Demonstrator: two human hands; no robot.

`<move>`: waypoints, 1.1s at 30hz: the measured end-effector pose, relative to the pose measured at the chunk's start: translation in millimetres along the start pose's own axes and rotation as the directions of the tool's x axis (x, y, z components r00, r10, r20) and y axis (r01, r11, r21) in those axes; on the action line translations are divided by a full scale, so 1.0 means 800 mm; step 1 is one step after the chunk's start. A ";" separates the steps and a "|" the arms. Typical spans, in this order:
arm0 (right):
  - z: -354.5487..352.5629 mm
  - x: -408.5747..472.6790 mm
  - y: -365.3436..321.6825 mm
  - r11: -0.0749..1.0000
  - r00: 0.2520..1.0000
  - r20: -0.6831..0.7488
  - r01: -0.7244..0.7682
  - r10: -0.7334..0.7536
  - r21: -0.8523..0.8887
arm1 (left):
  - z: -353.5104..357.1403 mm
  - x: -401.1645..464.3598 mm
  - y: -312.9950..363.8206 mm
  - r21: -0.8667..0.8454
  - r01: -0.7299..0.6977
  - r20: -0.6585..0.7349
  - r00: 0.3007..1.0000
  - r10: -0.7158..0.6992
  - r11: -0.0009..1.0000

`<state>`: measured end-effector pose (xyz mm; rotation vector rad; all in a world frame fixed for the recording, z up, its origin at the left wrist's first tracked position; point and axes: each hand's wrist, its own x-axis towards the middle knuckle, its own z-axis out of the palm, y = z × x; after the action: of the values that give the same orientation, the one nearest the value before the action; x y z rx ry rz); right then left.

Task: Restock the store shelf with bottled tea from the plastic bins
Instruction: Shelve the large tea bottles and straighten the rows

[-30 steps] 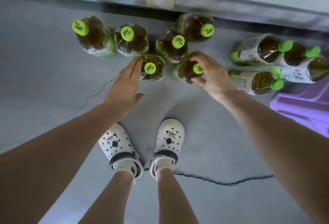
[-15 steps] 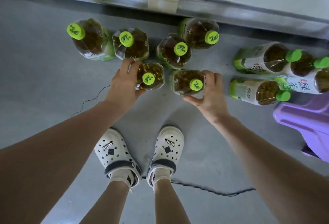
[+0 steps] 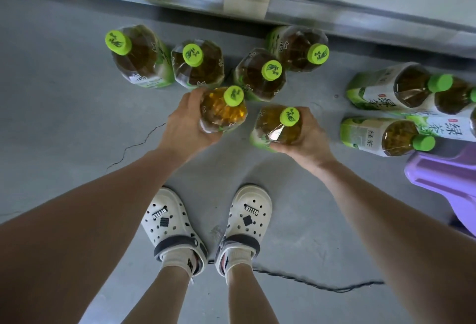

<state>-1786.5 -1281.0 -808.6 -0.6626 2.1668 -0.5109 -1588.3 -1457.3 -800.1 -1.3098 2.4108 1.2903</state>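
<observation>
Fingers of the left hand (image 3: 186, 122) and right hand (image 3: 306, 140) each wrap a green-tea bottle's smooth shoulder, so either could slip onto the standing bottles (image 3: 198, 66) below.

A grey concrete floor (image 3: 64, 97) carried everything. Four green-capped tea bottles (image 3: 198, 63) stood upright by the shelf base (image 3: 309, 12) at its far edge. More bottles (image 3: 381, 135) lay sideways at the right, near a purple bin (image 3: 443, 182). A black cable (image 3: 322, 285) trailed behind white clogs (image 3: 167, 223).
</observation>
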 end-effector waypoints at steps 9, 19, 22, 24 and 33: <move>-0.013 -0.162 -0.036 0.762 0.934 0.221 -0.357 0.281 0.540 | -0.096 -0.123 0.033 -0.348 0.317 0.153 0.948 -0.280 0.882; -0.167 -0.356 -0.232 0.762 0.955 0.094 -0.281 0.280 0.583 | -0.288 -0.259 0.187 -0.317 0.302 0.250 0.941 -0.228 0.899; -0.233 -0.396 -0.287 0.803 0.971 0.013 -0.203 0.237 0.561 | -0.354 -0.284 0.254 -0.288 0.247 0.244 0.953 -0.178 0.925; -0.278 -0.419 -0.321 0.812 0.980 -0.024 -0.150 0.198 0.564 | -0.397 -0.298 0.299 -0.249 0.190 0.231 0.964 -0.133 0.950; -0.472 -0.480 -0.398 0.869 0.983 -0.173 0.130 -0.052 0.477 | -0.492 -0.357 0.496 -0.272 0.002 0.025 1.000 0.005 0.962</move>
<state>-1782.5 -1244.4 -183.7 -0.4534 2.0300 -1.1492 -1591.3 -1453.4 -172.8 -1.3421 2.2788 1.6775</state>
